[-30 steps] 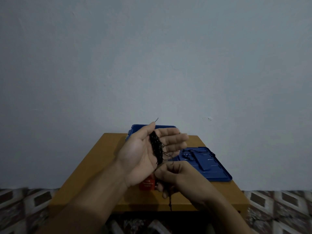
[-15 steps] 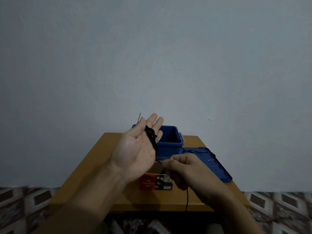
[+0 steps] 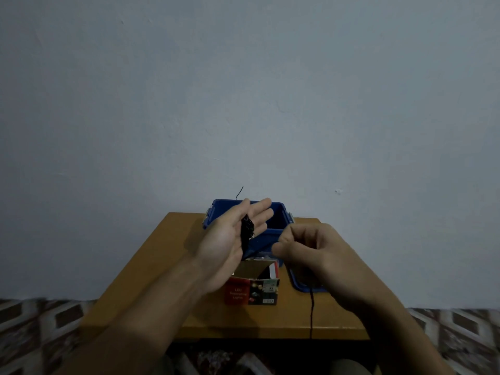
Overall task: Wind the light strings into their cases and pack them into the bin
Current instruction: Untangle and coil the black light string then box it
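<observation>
My left hand (image 3: pixel 224 244) is raised palm-up with straight fingers in front of the blue bin (image 3: pixel 276 220). A black light string bundle (image 3: pixel 247 230) lies wound across its palm, and a loose end sticks up past the thumb. To the right, my right hand (image 3: pixel 308 247) is curled and pinches the string, which runs taut from the bundle. The free string (image 3: pixel 311 315) hangs down from that hand over the table's front edge. An open red LED lights case (image 3: pixel 251 292) stands on the table below my hands.
The small wooden table (image 3: pixel 162 266) stands against a plain grey wall. The bin's blue lid (image 3: pixel 300 285) lies flat at the right, mostly hidden under my right hand. A patterned floor shows on both sides of the table.
My right hand has moved from under the left palm out to the right and upward, drawing the string taut. My left hand stays raised. The red case is uncovered.
</observation>
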Tool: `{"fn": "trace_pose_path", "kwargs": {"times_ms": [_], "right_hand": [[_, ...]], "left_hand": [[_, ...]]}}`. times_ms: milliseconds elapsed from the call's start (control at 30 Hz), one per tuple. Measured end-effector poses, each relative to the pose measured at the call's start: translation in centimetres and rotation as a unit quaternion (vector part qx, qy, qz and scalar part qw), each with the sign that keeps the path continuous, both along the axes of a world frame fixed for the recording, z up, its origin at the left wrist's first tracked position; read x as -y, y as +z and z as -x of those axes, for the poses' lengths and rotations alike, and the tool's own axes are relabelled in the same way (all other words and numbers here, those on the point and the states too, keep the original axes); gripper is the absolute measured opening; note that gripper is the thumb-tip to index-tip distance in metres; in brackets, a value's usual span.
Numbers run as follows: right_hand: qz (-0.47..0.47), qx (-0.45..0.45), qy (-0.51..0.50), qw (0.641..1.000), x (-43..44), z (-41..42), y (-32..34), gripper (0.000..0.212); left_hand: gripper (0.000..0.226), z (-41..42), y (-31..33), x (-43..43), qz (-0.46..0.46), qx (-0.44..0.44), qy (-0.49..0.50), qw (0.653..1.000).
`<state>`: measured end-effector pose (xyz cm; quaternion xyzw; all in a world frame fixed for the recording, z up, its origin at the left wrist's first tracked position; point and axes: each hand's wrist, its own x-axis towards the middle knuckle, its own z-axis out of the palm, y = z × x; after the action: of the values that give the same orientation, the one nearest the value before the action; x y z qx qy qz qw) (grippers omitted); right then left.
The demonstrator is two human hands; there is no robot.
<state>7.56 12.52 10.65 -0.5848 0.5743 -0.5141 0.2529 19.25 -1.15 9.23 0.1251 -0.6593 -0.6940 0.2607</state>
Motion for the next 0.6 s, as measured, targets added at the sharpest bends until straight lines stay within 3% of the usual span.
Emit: {"fn": "trace_pose_path", "kwargs": {"times_ms": [100, 233, 367, 467, 600], "right_hand": [[0.007, -0.05, 0.0, 0.999, -0.3, 0.1, 0.5, 0.023], [0.028, -0.078, -0.003, 0.997, -0.3, -0.2, 1.2, 0.038], [0.053, -0.058, -0.005, 0.997, 0.1, -0.1, 2.1, 0.03], [0.063, -0.039, -0.01, 0.997, 0.3, 0.0, 2.4, 0.023], [0.079, -0.05, -0.042, 0.995, 0.9, 0.6, 2.0, 0.019]], "left_hand": [[0.049, 0.0, -0.1, 0.0, 0.024, 0.025, 0.007, 0.999], [0.052, 0.3, 0.9, -0.8, 0.066, 0.058, -0.013, 0.996], [0.059, 0.8, -0.6, -0.2, 0.019, 0.052, -0.016, 0.998], [0.044, 0.5, -1.4, -0.2, -0.001, 0.022, -0.017, 1.0], [0.068, -0.9, -0.4, -0.9, 0.016, 0.04, -0.12, 0.992]]}}
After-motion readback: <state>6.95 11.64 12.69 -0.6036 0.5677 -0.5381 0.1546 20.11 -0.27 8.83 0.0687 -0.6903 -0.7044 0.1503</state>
